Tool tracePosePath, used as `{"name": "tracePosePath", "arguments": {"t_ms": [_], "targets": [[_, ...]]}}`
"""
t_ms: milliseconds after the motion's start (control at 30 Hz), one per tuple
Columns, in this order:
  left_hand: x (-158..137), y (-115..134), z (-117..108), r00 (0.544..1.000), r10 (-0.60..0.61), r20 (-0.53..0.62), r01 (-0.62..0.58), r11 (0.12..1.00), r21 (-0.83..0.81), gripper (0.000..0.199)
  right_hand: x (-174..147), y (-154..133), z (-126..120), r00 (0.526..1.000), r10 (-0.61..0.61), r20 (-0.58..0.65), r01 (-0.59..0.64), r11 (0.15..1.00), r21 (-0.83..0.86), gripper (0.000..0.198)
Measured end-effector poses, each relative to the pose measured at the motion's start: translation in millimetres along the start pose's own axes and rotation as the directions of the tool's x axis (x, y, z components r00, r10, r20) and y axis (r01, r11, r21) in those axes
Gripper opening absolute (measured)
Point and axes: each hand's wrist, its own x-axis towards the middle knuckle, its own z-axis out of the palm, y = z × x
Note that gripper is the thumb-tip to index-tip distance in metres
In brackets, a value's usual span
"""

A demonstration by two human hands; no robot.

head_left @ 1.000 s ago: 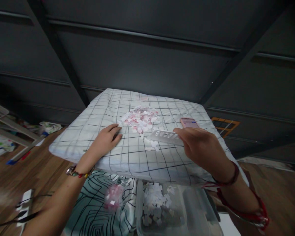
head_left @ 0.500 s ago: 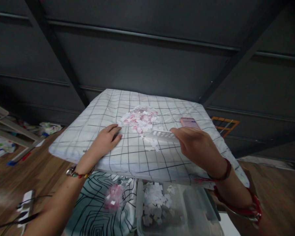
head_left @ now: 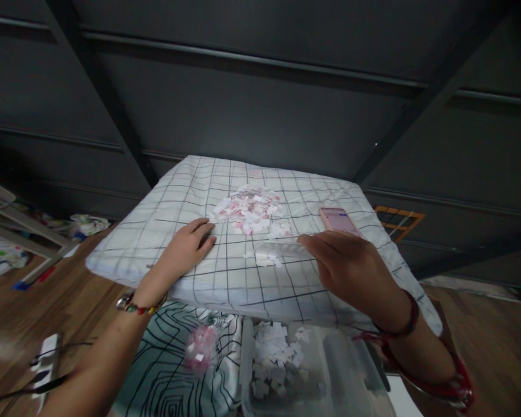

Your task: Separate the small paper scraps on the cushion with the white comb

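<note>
My right hand (head_left: 351, 269) grips a white slotted plastic strip (head_left: 283, 249), blurred by motion, its edge low on the checked cloth (head_left: 226, 272). Small white paper pieces (head_left: 269, 262) lie at the strip's near side, and a few more (head_left: 280, 230) lie just beyond it. Farther back is a heap of white and pink paper pieces (head_left: 254, 207). Palm down on the cloth, left of the heap, my left hand (head_left: 184, 249) rests with its fingers apart and nothing in it. A pink phone (head_left: 336, 220) lies partly hidden behind my right hand.
Below the table's front edge stands a clear plastic box (head_left: 351, 370) with white paper pieces (head_left: 273, 353) inside. Left of it, a pink bundle (head_left: 201, 347) lies on patterned fabric (head_left: 169, 359). A power strip (head_left: 47, 362) sits on the floor; a dark panelled wall (head_left: 243, 110) closes the back.
My right hand has drawn the strip slightly toward me, away from the heap, leaving a small cluster of pieces behind it. My left hand stays in place.
</note>
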Motion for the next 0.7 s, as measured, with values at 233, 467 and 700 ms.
{"name": "tracePosePath", "arguments": {"t_ms": [233,467,700], "targets": [[0,-2,2,1.000,-0.002,-0.007,0.002,1.000,-0.009,0.048,7,0,12,1.000,-0.025,0.017,0.025,1.000,0.013,0.031],[0,-2,1,1.000,-0.001,-0.019,0.001,1.000,-0.024,0.047,-15,17,7,0.997,-0.070,-0.039,0.075,0.983,0.165,0.026],[0,-1,0,1.000,0.000,-0.014,0.000,0.999,-0.034,0.047,-4,15,15,0.996,-0.079,-0.040,0.085,0.976,0.201,0.028]]}}
